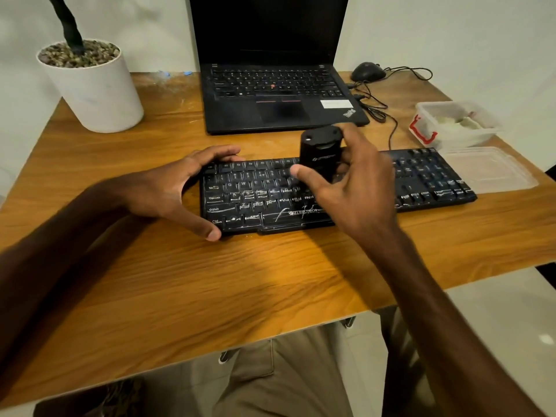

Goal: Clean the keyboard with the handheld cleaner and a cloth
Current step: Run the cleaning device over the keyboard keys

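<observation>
Two hands work at a wooden table [210, 281]. Beyond the left hand [177, 188] and off to its left stands a white plant pot [93, 85]. That hand spreads wide and clasps the left end of the black keyboard [261, 203], thumb on the near corner, fingers curled over the far edge. The keyboard lies flat across the table, under both hands. Just right of the left hand, the right hand [358, 191] grips the black handheld cleaner [320, 152] upright over the middle keys; whether its lower end touches them I cannot tell. Beyond this hand sits an open laptop [279, 94]; further right are a mouse [367, 71], a clear plastic container [457, 124] and a flat clear lid [490, 170] beside the keyboard's right end
</observation>
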`<state>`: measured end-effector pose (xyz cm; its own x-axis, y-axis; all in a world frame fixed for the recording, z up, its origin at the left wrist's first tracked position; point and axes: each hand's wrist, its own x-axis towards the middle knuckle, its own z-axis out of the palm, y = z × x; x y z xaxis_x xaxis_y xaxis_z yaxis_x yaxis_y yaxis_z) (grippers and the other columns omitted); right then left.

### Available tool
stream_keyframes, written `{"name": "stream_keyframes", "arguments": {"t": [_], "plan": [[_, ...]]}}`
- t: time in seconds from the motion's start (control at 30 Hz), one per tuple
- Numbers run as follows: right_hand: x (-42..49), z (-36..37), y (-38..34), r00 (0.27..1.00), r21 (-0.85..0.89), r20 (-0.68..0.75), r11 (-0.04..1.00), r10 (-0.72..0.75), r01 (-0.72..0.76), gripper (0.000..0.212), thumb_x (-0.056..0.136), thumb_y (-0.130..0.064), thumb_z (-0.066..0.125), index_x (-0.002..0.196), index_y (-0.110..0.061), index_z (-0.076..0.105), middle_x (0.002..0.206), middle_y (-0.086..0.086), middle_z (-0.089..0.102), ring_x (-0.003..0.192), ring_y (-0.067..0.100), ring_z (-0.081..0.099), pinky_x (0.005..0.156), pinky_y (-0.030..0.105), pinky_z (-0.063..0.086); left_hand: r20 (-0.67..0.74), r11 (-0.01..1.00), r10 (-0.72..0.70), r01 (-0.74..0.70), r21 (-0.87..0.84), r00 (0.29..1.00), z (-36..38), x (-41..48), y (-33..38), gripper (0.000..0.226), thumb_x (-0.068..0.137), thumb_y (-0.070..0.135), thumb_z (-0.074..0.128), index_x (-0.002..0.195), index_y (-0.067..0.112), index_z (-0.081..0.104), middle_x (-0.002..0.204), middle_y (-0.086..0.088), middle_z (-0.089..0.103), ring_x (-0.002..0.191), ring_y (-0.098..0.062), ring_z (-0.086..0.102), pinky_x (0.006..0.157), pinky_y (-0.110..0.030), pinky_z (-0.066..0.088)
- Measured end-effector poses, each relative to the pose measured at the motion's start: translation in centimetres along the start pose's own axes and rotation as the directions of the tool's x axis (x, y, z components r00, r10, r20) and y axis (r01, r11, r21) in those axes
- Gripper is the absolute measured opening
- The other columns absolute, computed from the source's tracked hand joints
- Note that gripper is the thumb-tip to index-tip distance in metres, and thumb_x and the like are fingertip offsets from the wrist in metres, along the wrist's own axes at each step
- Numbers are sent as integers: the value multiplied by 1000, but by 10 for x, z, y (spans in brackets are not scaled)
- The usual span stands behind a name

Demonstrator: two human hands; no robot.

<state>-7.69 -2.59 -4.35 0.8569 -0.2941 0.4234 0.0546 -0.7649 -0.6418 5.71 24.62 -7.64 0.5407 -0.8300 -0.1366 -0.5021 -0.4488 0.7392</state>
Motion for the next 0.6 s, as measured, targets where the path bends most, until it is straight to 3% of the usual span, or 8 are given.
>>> {"name": "stream_keyframes", "arguments": {"t": [0.17, 0.37, 0.5, 0.6], "plan": [[9, -6, -2, 998, 128, 37, 990, 49, -54, 61, 79, -47, 83, 128, -21, 57, 115, -6, 72, 94, 5, 71, 74, 29, 63, 1, 1000, 4, -4, -25, 1000, 1, 1, 1, 139, 45, 64, 97, 158, 57, 17, 164, 24, 26, 150, -5, 31, 123, -49, 35], [-2, 4, -5, 1000, 22, -1, 1000, -6, 6, 58, 80, -53, 80, 124, -23, 57, 104, -17, 68, 88, 5, 71, 71, 30, 63, -2, 999, -2, 2, -37, 1000, 1, -1, 2, 138, 45, 61, 97, 158, 57, 18, 161, 27, 28, 146, -1, 34, 120, -43, 39], [0, 15, -14, 1000, 94, 29, 996, 5, -8, 62, 78, -56, 80, 126, -23, 59, 106, -11, 72, 87, 2, 70, 71, 27, 62, 4, 998, -3, 3, -57, 1000, 2, -1, 3, 137, 45, 57, 97, 156, 58, 18, 160, 27, 30, 145, -1, 37, 118, -44, 41], [9, -3, -3, 997, 124, -31, 990, 68, -64, 62, 78, -53, 81, 127, -23, 58, 111, -8, 73, 90, 4, 71, 71, 29, 63, 2, 998, 3, -3, -57, 1000, 2, -1, 4, 135, 45, 57, 97, 156, 59, 19, 159, 28, 30, 144, 1, 37, 119, -42, 40]]}}
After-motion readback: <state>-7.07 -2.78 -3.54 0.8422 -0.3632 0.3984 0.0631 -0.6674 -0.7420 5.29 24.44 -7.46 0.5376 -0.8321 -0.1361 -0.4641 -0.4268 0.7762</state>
